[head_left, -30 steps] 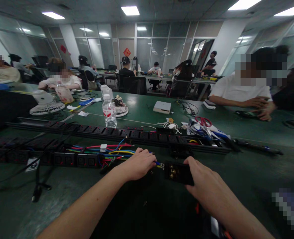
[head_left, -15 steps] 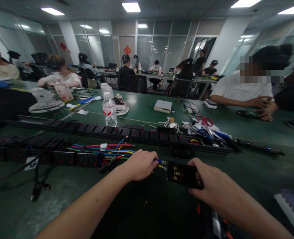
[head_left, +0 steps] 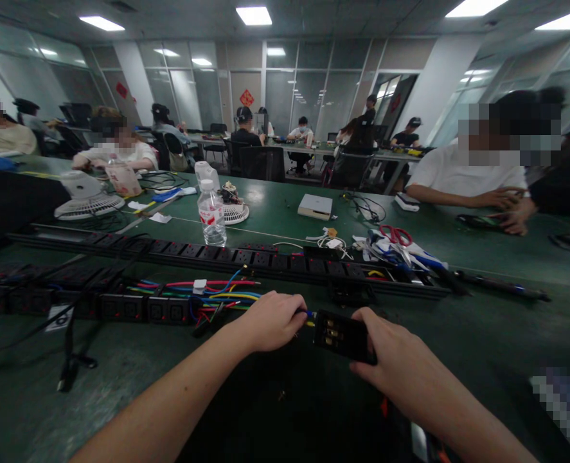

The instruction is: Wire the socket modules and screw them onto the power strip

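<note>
My right hand [head_left: 385, 350] grips a small black socket module [head_left: 338, 335] with brass terminals facing me, just above the green table [head_left: 482, 334]. My left hand [head_left: 270, 318] is closed in a pinch on the ends of coloured wires [head_left: 217, 292]; the blue and yellow tips meet the module's left edge. Those wires run left into a short black power strip [head_left: 140, 308]. A long black power strip [head_left: 246, 257] lies across the table behind both hands.
A water bottle [head_left: 212, 217], small white fans [head_left: 85, 196], a white box [head_left: 315, 206] and red-handled scissors [head_left: 394, 234] sit farther back. A person in a white shirt [head_left: 463, 177] sits at the right; others work at far tables. Loose black cables [head_left: 67, 360] trail at the left.
The module has moved left in my right hand and now touches the wire tips held in my left hand; half a second ago a gap showed between them.
</note>
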